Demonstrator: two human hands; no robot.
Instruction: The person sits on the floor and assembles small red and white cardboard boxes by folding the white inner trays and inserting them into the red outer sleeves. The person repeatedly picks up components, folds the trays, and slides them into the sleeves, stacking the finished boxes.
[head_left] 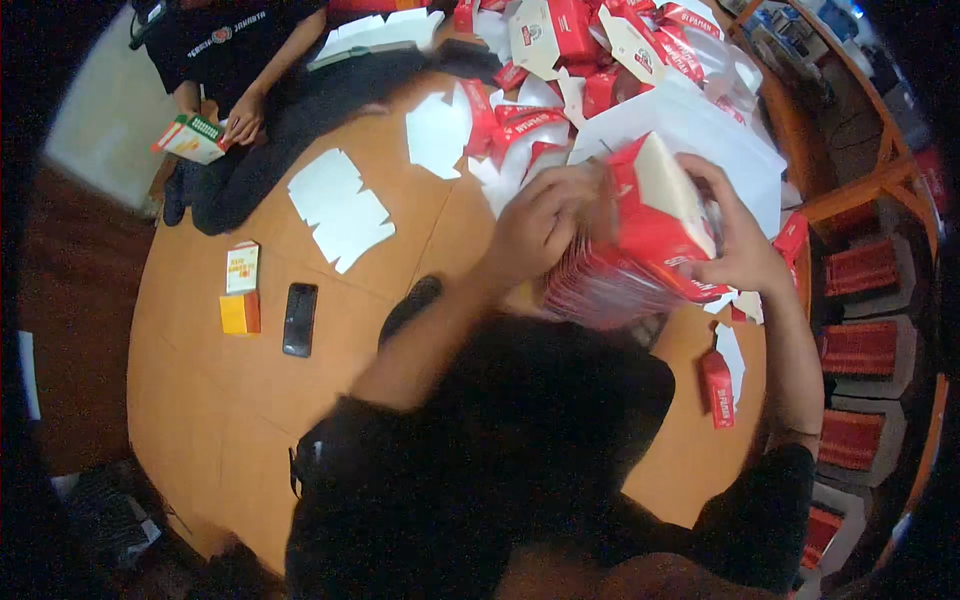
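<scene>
In front of my chest is a red and cream cardboard box (640,230), tilted. My right hand (735,235) grips its right side, with the thumb low and the fingers over the top edge. Clear, crinkled plastic (600,297) shows below the box, streaked by motion; I cannot tell whether it wraps it. My left hand (550,215) is at the box's left side with its fingers curled and blurred, and what they pinch is hidden. Behind the box lies a large white sheet (690,130).
Red and white cartons (560,40) are heaped at the far right. Flat white cut card (342,208), a phone (300,320) and a small yellow and white box (240,285) lie to the left. A co-worker at far left holds a green and white carton (193,138). Shelving (860,205) borders the right.
</scene>
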